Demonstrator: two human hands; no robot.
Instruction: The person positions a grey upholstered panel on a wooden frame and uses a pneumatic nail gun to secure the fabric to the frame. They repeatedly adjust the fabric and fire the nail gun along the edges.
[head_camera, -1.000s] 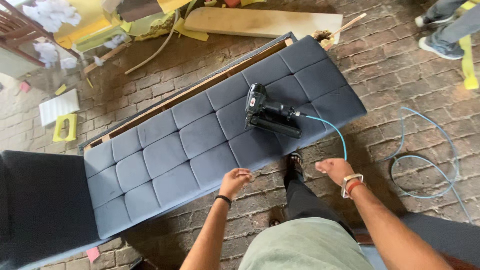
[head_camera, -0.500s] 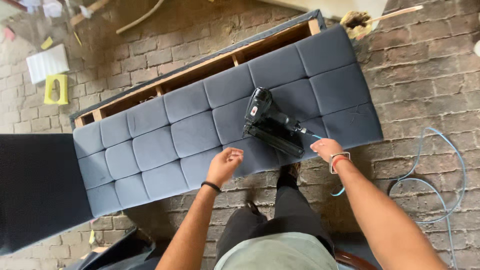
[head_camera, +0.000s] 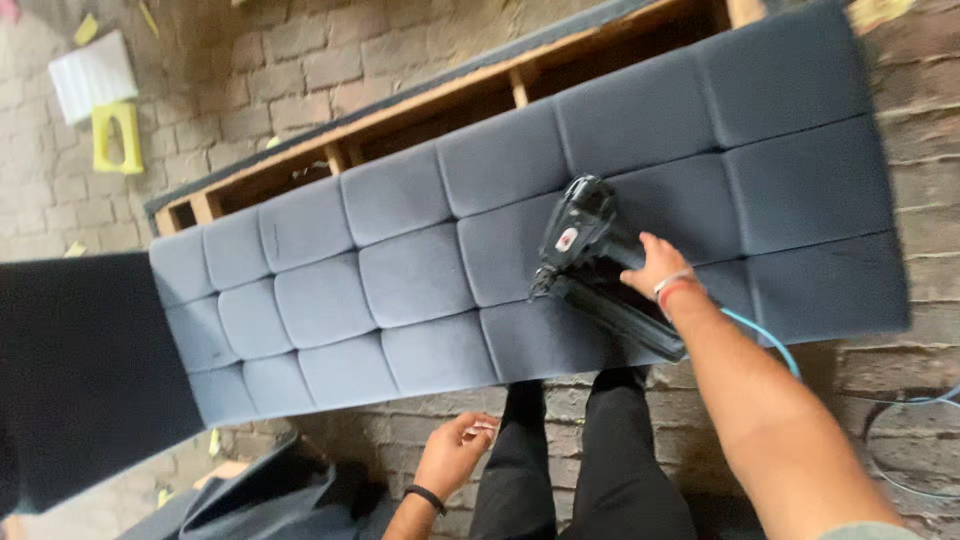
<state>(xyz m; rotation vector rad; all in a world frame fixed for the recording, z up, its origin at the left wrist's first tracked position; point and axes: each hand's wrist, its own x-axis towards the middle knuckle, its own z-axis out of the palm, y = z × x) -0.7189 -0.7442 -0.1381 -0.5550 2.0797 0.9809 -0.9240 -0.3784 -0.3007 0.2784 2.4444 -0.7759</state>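
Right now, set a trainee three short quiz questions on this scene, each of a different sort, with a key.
1. True or false: the right hand grips the black staple gun.
2. What does the gun rest on? A) brick floor B) tufted blue panel C) yellow stool
3. Fill in: the left hand is held near the person's ____.

Key: 1 true; 2 B; 3 legs.

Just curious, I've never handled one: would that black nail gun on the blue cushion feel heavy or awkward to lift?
Probably dense and rigid: the black nail gun looks chunky against the right hand gripping it. Its long magazine may make it front-heavy. The blue air hose would likely tug. It seems unlikely to roll on the soft tufted panel.
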